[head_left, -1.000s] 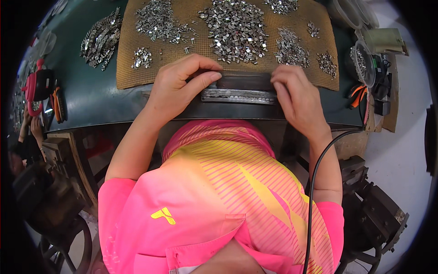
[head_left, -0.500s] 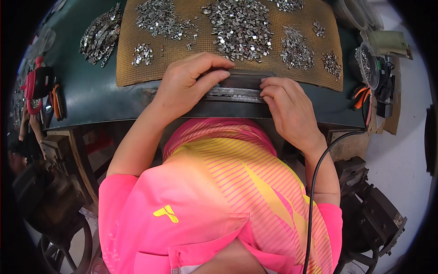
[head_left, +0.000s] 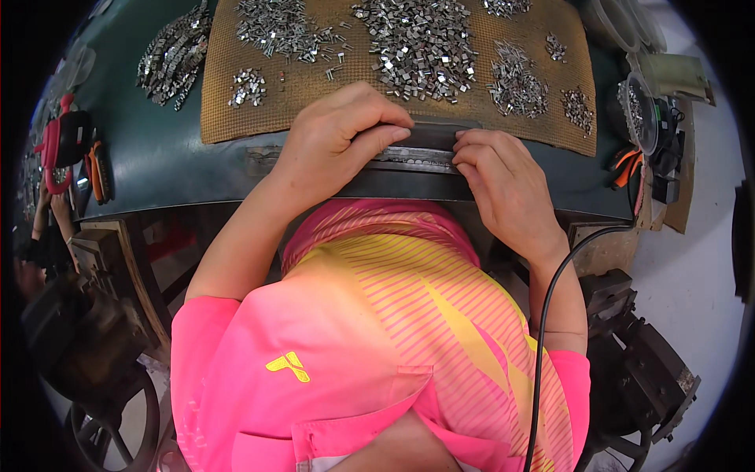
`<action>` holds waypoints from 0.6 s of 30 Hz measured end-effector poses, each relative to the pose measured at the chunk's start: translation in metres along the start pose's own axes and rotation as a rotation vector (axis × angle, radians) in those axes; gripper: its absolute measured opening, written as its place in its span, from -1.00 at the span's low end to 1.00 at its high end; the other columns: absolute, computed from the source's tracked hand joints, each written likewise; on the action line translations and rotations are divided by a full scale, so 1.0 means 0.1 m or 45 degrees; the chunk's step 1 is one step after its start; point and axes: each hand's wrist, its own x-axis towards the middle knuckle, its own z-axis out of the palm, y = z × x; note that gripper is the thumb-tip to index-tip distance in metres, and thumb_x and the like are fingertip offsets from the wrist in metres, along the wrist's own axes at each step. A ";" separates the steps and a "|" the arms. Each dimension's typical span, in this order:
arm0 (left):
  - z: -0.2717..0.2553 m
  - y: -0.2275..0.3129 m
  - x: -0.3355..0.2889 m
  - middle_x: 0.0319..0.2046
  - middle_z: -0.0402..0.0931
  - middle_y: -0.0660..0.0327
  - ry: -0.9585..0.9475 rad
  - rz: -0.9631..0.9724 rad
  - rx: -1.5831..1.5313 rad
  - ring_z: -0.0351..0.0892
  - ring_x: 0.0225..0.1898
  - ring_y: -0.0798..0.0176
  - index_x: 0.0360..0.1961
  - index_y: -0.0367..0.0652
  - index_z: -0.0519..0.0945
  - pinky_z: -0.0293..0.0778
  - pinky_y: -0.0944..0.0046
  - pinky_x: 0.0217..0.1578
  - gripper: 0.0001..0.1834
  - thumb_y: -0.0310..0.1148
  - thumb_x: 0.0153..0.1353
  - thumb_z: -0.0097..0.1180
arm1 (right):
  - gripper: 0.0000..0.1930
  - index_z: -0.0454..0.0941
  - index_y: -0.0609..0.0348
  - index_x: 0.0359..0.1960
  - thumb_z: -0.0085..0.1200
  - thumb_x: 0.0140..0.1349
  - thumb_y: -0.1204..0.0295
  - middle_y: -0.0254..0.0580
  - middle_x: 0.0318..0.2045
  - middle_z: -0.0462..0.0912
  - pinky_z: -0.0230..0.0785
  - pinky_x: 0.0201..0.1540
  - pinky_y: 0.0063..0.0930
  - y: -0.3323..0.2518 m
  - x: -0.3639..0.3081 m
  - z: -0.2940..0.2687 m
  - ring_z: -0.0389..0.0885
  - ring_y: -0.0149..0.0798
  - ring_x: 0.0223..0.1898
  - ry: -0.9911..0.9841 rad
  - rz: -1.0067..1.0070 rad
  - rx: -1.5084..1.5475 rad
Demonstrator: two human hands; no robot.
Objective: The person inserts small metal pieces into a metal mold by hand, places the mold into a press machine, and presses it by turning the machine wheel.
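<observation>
A narrow metal bar with a slot or row of small pieces along it (head_left: 417,160) lies along the near edge of the table. My left hand (head_left: 326,141) is over its left part, with thumb and index finger pinched close together above the bar; whatever is between them is too small to make out. At the bar's right end my right hand (head_left: 503,177) has its fingers bent and pressed together, the tips touching the bar. What these fingers hold is hidden. A dark flat strip (head_left: 436,137) lies just behind the bar, between the hands.
A brown woven mat (head_left: 314,106) bears several piles of small metal pieces (head_left: 421,51) and pins (head_left: 515,82). Linked metal chains (head_left: 174,59) lie left of it. Orange-handled pliers (head_left: 98,173) lie at left, another orange-handled tool (head_left: 627,164) at right, beside a clear tub (head_left: 637,110).
My left hand's index fingertip and thumb have come closer together and shifted slightly right. My right hand stays at the bar's right end. The whole view has shifted a little.
</observation>
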 end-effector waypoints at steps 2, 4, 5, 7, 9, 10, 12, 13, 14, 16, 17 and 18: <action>0.02 0.03 -0.01 -0.31 0.67 0.15 0.017 0.031 0.017 0.67 -0.28 0.17 -0.19 -0.24 0.70 0.53 0.26 -0.25 -0.86 -0.52 0.21 0.33 | -0.83 0.52 0.19 -0.18 0.19 0.21 0.56 -0.16 -0.14 0.59 0.47 0.02 -0.18 -0.02 -0.02 0.02 0.61 -0.01 -0.11 0.027 -0.031 -0.038; 0.03 0.07 -0.01 -0.31 0.67 0.14 0.017 0.041 -0.001 0.68 -0.27 0.16 -0.20 -0.24 0.70 0.54 0.26 -0.25 -0.87 -0.53 0.21 0.32 | -0.82 0.53 0.20 -0.18 0.20 0.19 0.56 -0.16 -0.13 0.60 0.49 0.00 -0.19 -0.05 -0.05 0.05 0.62 -0.01 -0.13 0.052 -0.060 -0.075; 0.04 0.08 -0.02 -0.31 0.67 0.14 0.016 0.039 0.000 0.68 -0.27 0.16 -0.20 -0.24 0.70 0.54 0.26 -0.25 -0.87 -0.53 0.21 0.32 | -0.81 0.54 0.20 -0.16 0.21 0.19 0.59 -0.15 -0.11 0.62 0.51 -0.03 -0.21 -0.08 -0.08 0.07 0.64 -0.02 -0.12 0.054 -0.039 -0.101; 0.07 0.12 -0.03 -0.32 0.66 0.13 0.010 0.043 -0.024 0.68 -0.28 0.14 -0.19 -0.23 0.70 0.54 0.25 -0.25 -0.87 -0.54 0.22 0.31 | -0.79 0.55 0.21 -0.15 0.22 0.19 0.63 -0.13 -0.08 0.64 0.54 -0.07 -0.23 -0.08 -0.11 0.09 0.66 -0.02 -0.10 0.057 -0.017 -0.128; 0.10 0.13 -0.03 -0.32 0.66 0.14 -0.005 0.050 -0.027 0.68 -0.27 0.13 -0.19 -0.23 0.70 0.54 0.25 -0.24 -0.87 -0.55 0.22 0.31 | -0.78 0.56 0.21 -0.15 0.22 0.18 0.64 -0.15 -0.10 0.64 0.55 -0.12 -0.25 -0.07 -0.13 0.10 0.67 -0.03 -0.16 0.093 0.003 -0.044; 0.12 0.14 -0.04 -0.31 0.66 0.14 -0.014 0.054 -0.026 0.68 -0.26 0.12 -0.19 -0.22 0.69 0.55 0.24 -0.23 -0.86 -0.55 0.22 0.30 | -0.78 0.56 0.21 -0.15 0.22 0.18 0.64 -0.15 -0.10 0.64 0.55 -0.12 -0.25 -0.06 -0.12 0.09 0.67 -0.03 -0.16 0.092 0.001 -0.042; 0.16 0.14 -0.05 -0.29 0.66 0.15 -0.035 0.070 -0.033 0.68 -0.23 0.13 -0.19 -0.21 0.69 0.54 0.24 -0.21 -0.86 -0.55 0.22 0.30 | -0.80 0.58 0.19 -0.20 0.22 0.11 0.57 -0.20 -0.13 0.65 0.56 -0.15 -0.27 -0.04 -0.10 0.09 0.68 -0.07 -0.20 0.114 0.003 -0.040; 0.18 0.14 -0.05 -0.27 0.65 0.15 -0.057 0.092 -0.043 0.67 -0.20 0.13 -0.19 -0.20 0.69 0.54 0.23 -0.19 -0.86 -0.55 0.21 0.30 | -0.80 0.58 0.19 -0.20 0.22 0.11 0.57 -0.20 -0.13 0.65 0.56 -0.15 -0.27 -0.04 -0.11 0.10 0.68 -0.07 -0.20 0.114 0.003 -0.040; 0.20 0.14 -0.06 -0.27 0.65 0.15 -0.057 0.092 -0.042 0.67 -0.20 0.13 -0.19 -0.20 0.69 0.54 0.23 -0.19 -0.86 -0.55 0.21 0.30 | -0.78 0.59 0.19 -0.18 0.22 0.09 0.56 -0.20 -0.12 0.65 0.57 -0.15 -0.27 -0.04 -0.12 0.11 0.69 -0.07 -0.20 0.128 -0.014 -0.088; 0.24 0.14 -0.07 -0.22 0.64 0.17 -0.066 0.137 -0.019 0.66 -0.16 0.13 -0.20 -0.19 0.68 0.54 0.21 -0.17 -0.85 -0.54 0.20 0.31 | -0.76 0.61 0.19 -0.17 0.23 0.08 0.56 -0.19 -0.11 0.65 0.58 -0.14 -0.27 -0.03 -0.15 0.15 0.69 -0.08 -0.19 0.142 -0.032 -0.136; 0.26 0.14 -0.08 -0.22 0.64 0.17 -0.066 0.136 -0.018 0.66 -0.16 0.13 -0.20 -0.19 0.68 0.54 0.21 -0.17 -0.85 -0.54 0.20 0.31 | -0.74 0.62 0.20 -0.15 0.24 0.07 0.57 -0.18 -0.10 0.66 0.59 -0.11 -0.26 -0.03 -0.16 0.18 0.70 -0.09 -0.16 0.181 -0.055 -0.162; 0.27 0.14 -0.08 -0.21 0.63 0.17 -0.058 0.136 -0.011 0.65 -0.16 0.13 -0.20 -0.19 0.67 0.54 0.21 -0.18 -0.85 -0.54 0.19 0.32 | -0.72 0.63 0.20 -0.14 0.25 0.07 0.57 -0.18 -0.09 0.67 0.60 -0.08 -0.26 -0.02 -0.18 0.20 0.71 -0.09 -0.14 0.219 -0.078 -0.188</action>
